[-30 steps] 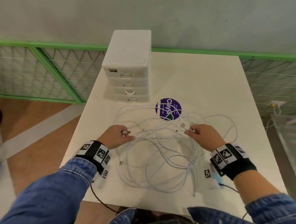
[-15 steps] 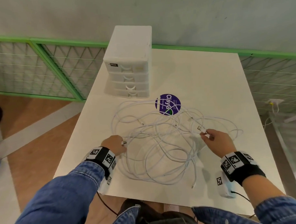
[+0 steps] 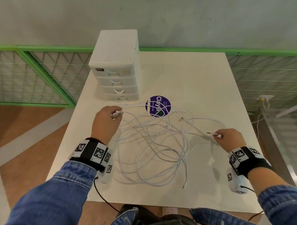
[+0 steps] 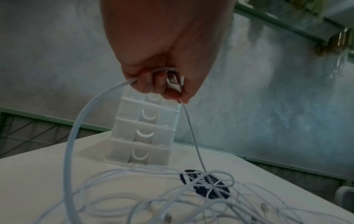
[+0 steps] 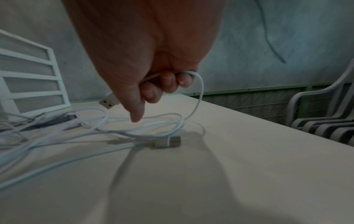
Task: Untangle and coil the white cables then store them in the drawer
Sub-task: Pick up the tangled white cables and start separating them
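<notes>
A tangle of white cables [image 3: 155, 145] lies spread over the middle of the white table [image 3: 202, 80]. My left hand [image 3: 106, 120] is raised at the tangle's far left, close to the drawer unit, gripping a cable end with its plug [image 4: 173, 79]; two strands hang from it to the pile. At the tangle's right edge my right hand [image 3: 227, 138] pinches another cable end, and its USB plug [image 5: 108, 101] sticks out leftward past the thumb. The white four-drawer unit [image 3: 116, 69] stands at the back left with every drawer closed.
A round purple sticker [image 3: 158, 106] lies on the table under the far cables. A loose plug [image 5: 168, 141] rests on the table below my right hand. Green mesh fencing [image 3: 33, 77] runs behind the table. Stacked chairs [image 5: 323, 121] stand off to the right.
My left hand has lifted its cable end up and away toward the drawer unit. My right hand has drawn its plug out to the right, spreading the tangle wider.
</notes>
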